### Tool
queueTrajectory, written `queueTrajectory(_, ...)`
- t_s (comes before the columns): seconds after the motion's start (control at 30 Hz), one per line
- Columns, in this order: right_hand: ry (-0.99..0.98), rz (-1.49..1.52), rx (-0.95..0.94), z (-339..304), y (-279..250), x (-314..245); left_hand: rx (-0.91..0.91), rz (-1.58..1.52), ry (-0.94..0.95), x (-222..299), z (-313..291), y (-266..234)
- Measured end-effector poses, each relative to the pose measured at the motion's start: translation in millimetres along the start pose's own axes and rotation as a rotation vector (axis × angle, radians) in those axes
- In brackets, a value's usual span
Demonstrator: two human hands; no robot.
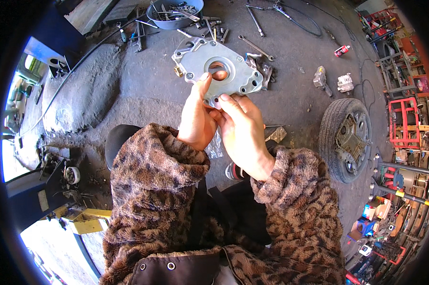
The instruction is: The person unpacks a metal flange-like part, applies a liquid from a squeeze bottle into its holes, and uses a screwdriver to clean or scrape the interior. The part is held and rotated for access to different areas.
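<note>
Above the floor I hold a flat silver metal oil pump [199, 56] with a round hole in its middle and bolts along its edges. My left hand [195, 116] grips its lower edge, the thumb lying on the face beside the centre hole. A fingertip shows through that hole from behind. My right hand [244, 132] is closed on the lower right edge, thumb at the rim near a small bolt hole. Most fingers of both hands are hidden behind the pump. A crumpled plastic bag [266, 71] lies on the floor behind its right end.
A grey-blue basin [169, 21] of tools stands at the far side, with sockets and wrenches around it. One wrench [256, 47] lies right of the pump. A wheel [335, 137] with a metal part on it, an alternator [345, 83] and a red spray can [342, 51] are at right.
</note>
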State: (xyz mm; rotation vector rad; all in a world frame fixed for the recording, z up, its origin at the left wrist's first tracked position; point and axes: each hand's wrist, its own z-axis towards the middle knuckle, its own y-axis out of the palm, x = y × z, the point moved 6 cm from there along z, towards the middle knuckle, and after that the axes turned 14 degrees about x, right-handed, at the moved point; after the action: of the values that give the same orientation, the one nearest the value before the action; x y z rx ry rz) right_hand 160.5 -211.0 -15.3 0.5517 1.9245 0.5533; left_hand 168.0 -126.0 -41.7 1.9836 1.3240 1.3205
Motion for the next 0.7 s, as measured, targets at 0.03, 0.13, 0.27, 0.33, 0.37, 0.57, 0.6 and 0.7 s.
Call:
queueTrajectory(0.03, -0.008, 0.006, -0.009, 0.1, -0.5, -0.1, -0.016, -0.011, -0.014, -0.5, -0.2, 1.2)
queueTrajectory(0.13, -0.018, -0.002, -0.021, 1.1, -4.7, 1.4, 0.033, 0.032, -0.043, -3.6, 1.6, -0.4)
queueTrajectory(0.27, -0.066, -0.057, -0.035, 2.9, -5.6, 6.4, 0.011, 0.068, -0.028, 1.9, 0.1, 0.6)
queueTrajectory(0.33, -0.117, -0.084, -0.038, 1.3, -1.9, 8.9, 0.021, 0.106, -0.008, 13.3, -0.8, -3.5)
queueTrajectory(0.37, -0.113, -0.134, -0.071, -2.4, 0.6, 9.2, 0.033, 0.139, -0.04, 18.4, -0.8, -6.7)
queueTrajectory(0.57, -0.287, -0.851, -0.29, -27.2, 4.8, -28.7, 0.157, 0.097, 0.141, 51.8, 4.2, -16.3)
queueTrajectory(0.6, -0.75, -1.055, -0.345, -30.7, 15.5, -53.0, 0.185, 0.133, 0.166, 55.5, 3.3, -18.3)
queueTrajectory(0.7, -1.427, -1.493, -0.36, -27.9, 29.6, -80.4, 0.176, 0.236, 0.155, 56.3, 0.1, -19.1)
